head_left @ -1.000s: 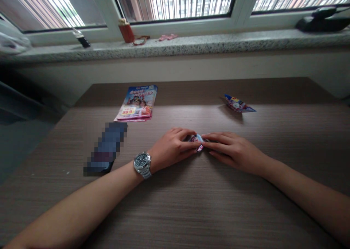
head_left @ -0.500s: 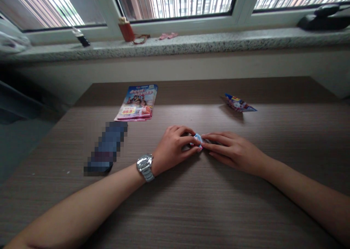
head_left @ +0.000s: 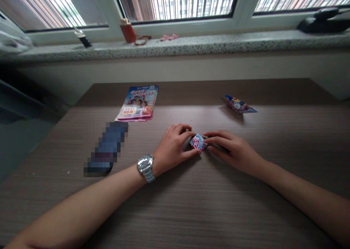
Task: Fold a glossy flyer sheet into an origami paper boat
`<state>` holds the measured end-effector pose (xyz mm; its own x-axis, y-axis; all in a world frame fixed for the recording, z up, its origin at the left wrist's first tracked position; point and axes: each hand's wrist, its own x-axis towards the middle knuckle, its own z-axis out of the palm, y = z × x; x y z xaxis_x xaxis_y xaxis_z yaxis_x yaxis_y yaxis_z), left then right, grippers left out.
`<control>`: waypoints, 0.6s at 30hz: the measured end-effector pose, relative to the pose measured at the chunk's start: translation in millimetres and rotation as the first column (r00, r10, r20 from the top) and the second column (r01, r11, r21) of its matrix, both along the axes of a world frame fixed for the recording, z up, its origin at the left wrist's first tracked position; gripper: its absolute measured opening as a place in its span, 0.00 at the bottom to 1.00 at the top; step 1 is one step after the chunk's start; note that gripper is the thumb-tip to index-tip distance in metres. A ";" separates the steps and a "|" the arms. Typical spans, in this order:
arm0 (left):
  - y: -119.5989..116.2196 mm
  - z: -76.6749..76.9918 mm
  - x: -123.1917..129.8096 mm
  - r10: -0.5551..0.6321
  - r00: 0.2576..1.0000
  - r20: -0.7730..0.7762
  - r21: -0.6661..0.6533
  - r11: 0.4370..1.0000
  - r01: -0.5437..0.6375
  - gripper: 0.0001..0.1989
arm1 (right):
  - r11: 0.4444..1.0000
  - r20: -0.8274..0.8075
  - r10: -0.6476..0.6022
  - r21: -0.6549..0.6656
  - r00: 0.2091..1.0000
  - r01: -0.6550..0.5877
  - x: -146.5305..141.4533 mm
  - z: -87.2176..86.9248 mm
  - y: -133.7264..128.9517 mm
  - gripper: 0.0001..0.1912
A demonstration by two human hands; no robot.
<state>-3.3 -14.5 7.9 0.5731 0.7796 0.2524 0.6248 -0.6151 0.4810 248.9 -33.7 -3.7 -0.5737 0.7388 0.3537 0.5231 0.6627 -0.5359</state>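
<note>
"Starting from the left, which step is seen?"

"Folding or shaping, it seems. By the left hand (head_left: 175,144), palm down and fingers curved, the small blue-and-red diamond-shaped printed paper (head_left: 197,142) is pinched between thumb and forefinger, on the brown wood-grained table (head_left: 191,209). By the right hand (head_left: 233,148), fingers reaching leftward, its right corner is touched; whether pinched, cannot be told."

"What is called for next?"

"Probably, light even pressure."
</note>
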 end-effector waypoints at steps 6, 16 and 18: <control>-0.4 1.0 1.6 -0.063 0.997 0.042 0.014 0.998 0.063 0.23 | 0.989 -0.011 -0.150 -0.009 0.989 0.150 -0.5 -2.2 1.7 0.16; -2.9 0.5 5.9 -0.188 0.965 0.183 -0.008 0.981 0.193 0.22 | 0.939 -0.113 -0.159 -0.323 0.981 0.115 -5.4 8.5 -5.9 0.08; -5.2 3.6 6.0 -0.194 0.956 0.218 -0.040 0.977 0.208 0.21 | 0.905 -0.114 -0.187 -0.405 0.976 0.126 -6.3 10.2 -9.4 0.10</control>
<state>2.7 -19.7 11.5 0.6583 0.6716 0.3401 0.3709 -0.6825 0.6297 242.6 -43.2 6.5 -0.4030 0.9111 0.0867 0.4980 0.2978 -0.8144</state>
